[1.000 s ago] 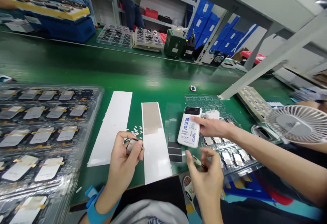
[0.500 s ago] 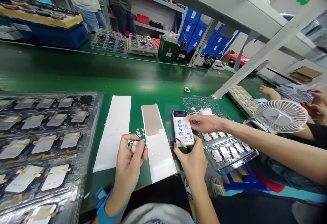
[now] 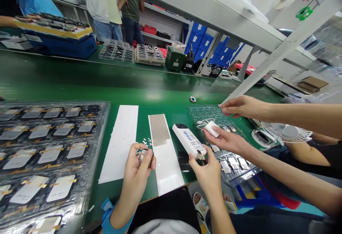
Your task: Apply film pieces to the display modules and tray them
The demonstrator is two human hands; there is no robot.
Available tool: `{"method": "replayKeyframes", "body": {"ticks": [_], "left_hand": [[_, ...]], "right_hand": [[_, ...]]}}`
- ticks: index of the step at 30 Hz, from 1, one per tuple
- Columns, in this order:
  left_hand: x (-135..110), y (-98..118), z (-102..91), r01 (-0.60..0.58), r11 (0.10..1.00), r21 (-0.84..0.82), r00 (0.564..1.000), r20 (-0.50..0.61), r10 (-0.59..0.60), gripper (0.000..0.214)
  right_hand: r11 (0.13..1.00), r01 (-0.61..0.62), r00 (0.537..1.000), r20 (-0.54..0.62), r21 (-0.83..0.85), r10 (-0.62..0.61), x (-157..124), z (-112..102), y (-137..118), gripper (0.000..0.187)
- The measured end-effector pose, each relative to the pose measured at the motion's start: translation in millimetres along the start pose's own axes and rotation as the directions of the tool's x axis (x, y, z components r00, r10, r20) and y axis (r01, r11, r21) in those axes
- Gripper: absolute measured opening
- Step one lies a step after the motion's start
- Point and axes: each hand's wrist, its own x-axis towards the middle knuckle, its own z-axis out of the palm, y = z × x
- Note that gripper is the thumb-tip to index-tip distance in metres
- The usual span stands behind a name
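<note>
As head view has it, L hand (image 3: 137, 166): curled tight, thumb pressing dark-rimmed part (image 3: 143, 154) onto the fingers, over green bench (image 3: 160, 97), near loose pale bits (image 3: 145, 142).
R hand (image 3: 207, 170): thumb & fingers spread abt as wide as near end of white pwr bank (image 3: 188, 139), holding it there; small pale piece (image 3: 200, 155) by thumb tip, can't ID.
Pwr bank spot: just right of taupe-topped strip (image 3: 168, 170), slanted; can't tell how much rests on bench.
Steadier hold (my read): R grip's at the very end, so it could tip; closer to mid w/ support below = better.
L pinch (my read): light thumb, edges pref., so pale face isn't marked; stay clear of bits in case they stick.
Co-worker's hand (image 3: 227, 143): has white plug (image 3: 212, 129), v. close to R; leave room, mind cable (image 3: 201, 123).
Blue print on pwr bank: too foreshortened to read, no brand legible.
Tray cards (image 3: 76, 150): faint print, illegible.
Green box (image 3: 171, 57): white label, txt too small.
Blue bins (image 3: 199, 40): labels, ditto.
</note>
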Motion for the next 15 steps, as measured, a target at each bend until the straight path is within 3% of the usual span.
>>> {"method": "replayKeyframes", "body": {"ticks": [9,15], "left_hand": [[0,-1,-0.1,-0.006,1.0,0.026,1.0,0.016,0.006,0.037],[0,0,1.2,0.012,1.0,0.025,1.0,-0.026,-0.012,0.038]], "right_hand": [[0.987,-0.002,1.0,-0.022,-0.163,-0.002,-6,12,5,0.054],[0.943,0.132,0.985,-0.07,-0.306,-0.161,-6,16,15,0.05]]}}
